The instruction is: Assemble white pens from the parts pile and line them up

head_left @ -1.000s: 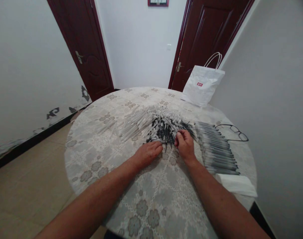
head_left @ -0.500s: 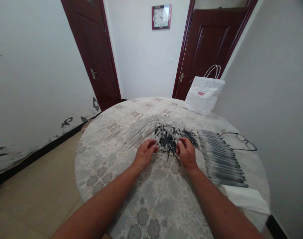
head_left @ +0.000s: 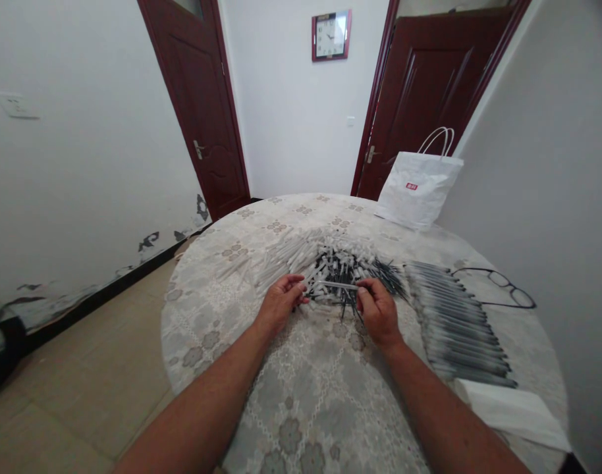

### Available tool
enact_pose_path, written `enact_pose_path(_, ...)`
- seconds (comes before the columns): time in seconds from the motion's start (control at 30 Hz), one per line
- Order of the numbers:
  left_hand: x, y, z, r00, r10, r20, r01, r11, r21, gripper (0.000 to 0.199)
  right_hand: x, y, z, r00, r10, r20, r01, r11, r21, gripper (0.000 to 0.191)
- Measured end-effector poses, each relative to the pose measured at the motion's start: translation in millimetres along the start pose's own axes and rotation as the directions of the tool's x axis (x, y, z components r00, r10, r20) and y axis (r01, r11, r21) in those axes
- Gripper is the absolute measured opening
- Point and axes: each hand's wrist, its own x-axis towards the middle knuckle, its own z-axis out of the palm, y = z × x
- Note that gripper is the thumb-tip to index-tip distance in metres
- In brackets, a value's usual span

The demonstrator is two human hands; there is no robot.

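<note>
My right hand (head_left: 379,309) pinches a thin pale pen barrel (head_left: 338,285) near its right end; the barrel lies level and points toward my left hand (head_left: 281,301). The left thumb and fingers are drawn together just short of the barrel's other end, and whatever they hold is too small to make out. Behind both hands spreads a loose heap of whitish pen barrels (head_left: 287,255). Dark thin pen parts (head_left: 387,275) lie at its right side, and some stick out toward me between the hands.
To the right lies a row of dark-and-clear pens (head_left: 462,322), with eyeglasses (head_left: 511,289) beyond it and a folded white sheet (head_left: 521,411) nearer me. A white paper bag (head_left: 419,187) stands at the back right of the round table with its patterned cloth (head_left: 301,382).
A pale barrel now shows level between my hands, held in the right one. The left hand has drawn slightly away from the right. The whole view has shifted a little.
</note>
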Motion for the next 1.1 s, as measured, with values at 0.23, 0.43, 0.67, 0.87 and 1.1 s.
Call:
enact_pose_path(0.23,1,3,1.5,0.998,-0.017,0.063,0.025,0.991,-0.132,0.036,-5,-2,3,1.000,0.007,0.019,-0.007,1.000,-0.001,0.019)
enact_pose_path(0.43,4,-1,-0.3,0.999,-0.016,0.043,0.023,0.986,-0.163,0.035,-7,-4,4,0.999,-0.013,0.030,0.013,1.000,-0.007,0.020)
enact_pose_path(0.67,4,-1,1.0,0.997,-0.029,0.069,0.038,0.989,-0.143,0.035,-10,-4,7,0.998,-0.053,0.042,0.057,0.993,-0.102,0.024)
enact_pose_path(0.87,3,6,0.6,0.998,-0.015,0.059,0.030,0.967,-0.251,0.030,-10,-10,8,0.978,-0.168,0.123,0.192,0.957,-0.218,0.021)
enact_pose_path(1.1,6,11,-4.2,1.000,-0.001,0.004,0.002,0.929,-0.370,0.032,-15,-12,13,0.818,-0.409,0.405,0.549,0.766,-0.336,0.024)
